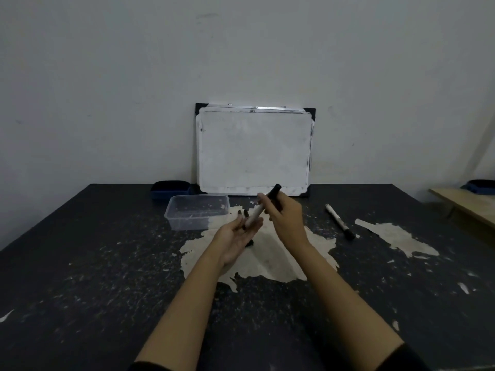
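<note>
mid-frame | right hand (286, 218) grips marker (255, 215) near cap | left hand (236, 236) open, palm up beneath | seat barrel in your palm before releasing

A whiteboard (254, 151) with black corners leaned against the pale wall (134, 76); a dark blue tray (171, 187) sat just left of it; a clear plastic container (197, 212) stood before the tray on the black, paint-chipped table (80, 263); a loose marker (338, 220) lay well right.
</note>
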Demonstrator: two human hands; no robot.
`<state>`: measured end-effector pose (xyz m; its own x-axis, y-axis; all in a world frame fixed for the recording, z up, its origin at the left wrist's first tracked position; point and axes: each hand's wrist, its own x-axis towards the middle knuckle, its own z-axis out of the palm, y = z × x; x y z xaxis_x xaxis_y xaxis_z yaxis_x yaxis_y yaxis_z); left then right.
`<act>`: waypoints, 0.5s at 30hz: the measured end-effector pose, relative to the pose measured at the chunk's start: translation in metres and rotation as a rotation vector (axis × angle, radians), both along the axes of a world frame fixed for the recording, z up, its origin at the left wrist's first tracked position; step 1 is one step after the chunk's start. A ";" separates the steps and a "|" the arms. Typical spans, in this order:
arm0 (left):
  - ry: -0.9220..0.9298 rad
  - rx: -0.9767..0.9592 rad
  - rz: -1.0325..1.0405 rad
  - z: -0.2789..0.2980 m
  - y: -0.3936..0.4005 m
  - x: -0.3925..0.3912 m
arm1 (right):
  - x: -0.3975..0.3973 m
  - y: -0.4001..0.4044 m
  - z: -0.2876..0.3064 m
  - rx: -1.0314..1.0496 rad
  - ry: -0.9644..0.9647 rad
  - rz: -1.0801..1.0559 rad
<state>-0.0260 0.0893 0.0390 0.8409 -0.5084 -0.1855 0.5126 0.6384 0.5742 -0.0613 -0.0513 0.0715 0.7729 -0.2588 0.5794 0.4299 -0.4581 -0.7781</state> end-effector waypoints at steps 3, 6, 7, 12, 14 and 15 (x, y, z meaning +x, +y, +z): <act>-0.071 0.080 -0.061 -0.002 0.006 -0.003 | 0.004 -0.004 0.003 0.168 -0.018 -0.055; -0.148 0.242 -0.162 -0.004 0.016 -0.003 | 0.008 -0.010 0.007 0.242 0.027 -0.064; -0.153 0.274 -0.200 -0.003 0.020 -0.003 | 0.009 -0.011 0.008 0.258 0.045 -0.070; -0.152 0.384 -0.356 0.003 0.030 -0.005 | 0.014 -0.019 0.006 0.397 0.145 -0.151; -0.167 0.461 -0.394 0.005 0.034 -0.004 | 0.018 -0.024 0.000 0.512 0.214 -0.170; -0.184 0.505 -0.403 0.006 0.036 -0.004 | 0.019 -0.026 -0.003 0.569 0.236 -0.175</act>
